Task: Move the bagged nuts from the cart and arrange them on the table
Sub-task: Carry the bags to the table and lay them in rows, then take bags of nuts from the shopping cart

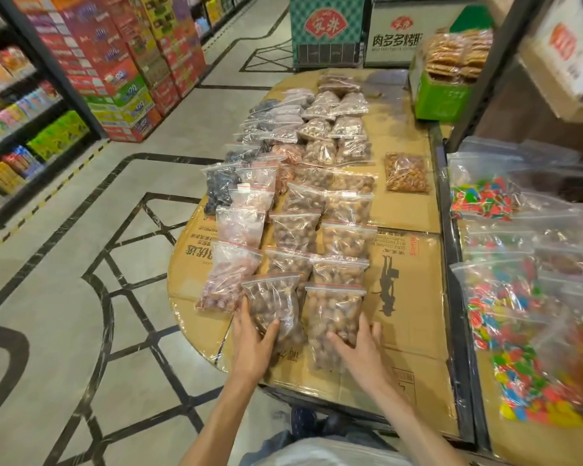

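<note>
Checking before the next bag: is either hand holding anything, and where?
Left hand grips the near-left nut bag at its lower left edge. Right hand touches the neighbouring bag at its lower right.
</note>
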A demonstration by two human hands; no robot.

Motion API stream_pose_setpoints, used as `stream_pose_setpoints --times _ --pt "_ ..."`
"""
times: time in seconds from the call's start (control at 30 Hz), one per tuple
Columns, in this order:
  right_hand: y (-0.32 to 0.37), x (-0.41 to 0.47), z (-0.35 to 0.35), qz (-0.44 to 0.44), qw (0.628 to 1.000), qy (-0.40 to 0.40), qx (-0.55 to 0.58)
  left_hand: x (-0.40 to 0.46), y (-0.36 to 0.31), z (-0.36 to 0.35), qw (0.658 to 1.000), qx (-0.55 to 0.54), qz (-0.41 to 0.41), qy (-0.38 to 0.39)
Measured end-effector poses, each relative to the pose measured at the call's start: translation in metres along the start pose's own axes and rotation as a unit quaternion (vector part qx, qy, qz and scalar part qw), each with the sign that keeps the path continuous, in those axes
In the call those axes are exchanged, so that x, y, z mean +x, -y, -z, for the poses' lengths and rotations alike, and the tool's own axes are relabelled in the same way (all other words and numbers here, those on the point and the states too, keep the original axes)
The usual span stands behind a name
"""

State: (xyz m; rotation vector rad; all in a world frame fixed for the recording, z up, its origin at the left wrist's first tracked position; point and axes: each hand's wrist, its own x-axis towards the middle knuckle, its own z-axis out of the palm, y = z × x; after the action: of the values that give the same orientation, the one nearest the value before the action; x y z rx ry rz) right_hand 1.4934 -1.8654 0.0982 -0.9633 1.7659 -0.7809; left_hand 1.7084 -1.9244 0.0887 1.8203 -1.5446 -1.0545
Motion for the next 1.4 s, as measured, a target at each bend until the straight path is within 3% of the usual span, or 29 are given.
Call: stream_pose_setpoints --times 0.17,0.37,0.57,0.73,1.03,1.4 --pt "-0.020 -0.024 0.032 -0.001 0.998 0.013 -0.054 -0.043 0.004 -0.010 0.996 0.066 -0.048 -0.024" --pt "-0.044 -0.077 0.065 0.033 0.992 0.023 -0.122 -0.103 0.005 -0.035 0.978 0.161 -0.131 0.000" --pt "-0.075 -0.142 0.108 0.064 0.960 -0.015 -0.273 -0.171 -0.013 -0.076 0.946 0.256 -0.196 0.038" --pt "-0.110 -0.194 0.151 0.012 0.947 -0.048 -0.318 -0.226 -0.037 -0.118 0.918 0.305 -0.228 0.105" --pt "-0.211 -0.302 0.262 -0.077 0.932 -0.139 -0.325 -0.317 -0.113 -0.222 0.834 0.354 -0.362 0.218" --pt "-0.397 -0.465 0.447 -0.199 0.914 -0.272 -0.227 -0.506 -0.212 -0.457 0.715 0.388 -0.458 0.358"
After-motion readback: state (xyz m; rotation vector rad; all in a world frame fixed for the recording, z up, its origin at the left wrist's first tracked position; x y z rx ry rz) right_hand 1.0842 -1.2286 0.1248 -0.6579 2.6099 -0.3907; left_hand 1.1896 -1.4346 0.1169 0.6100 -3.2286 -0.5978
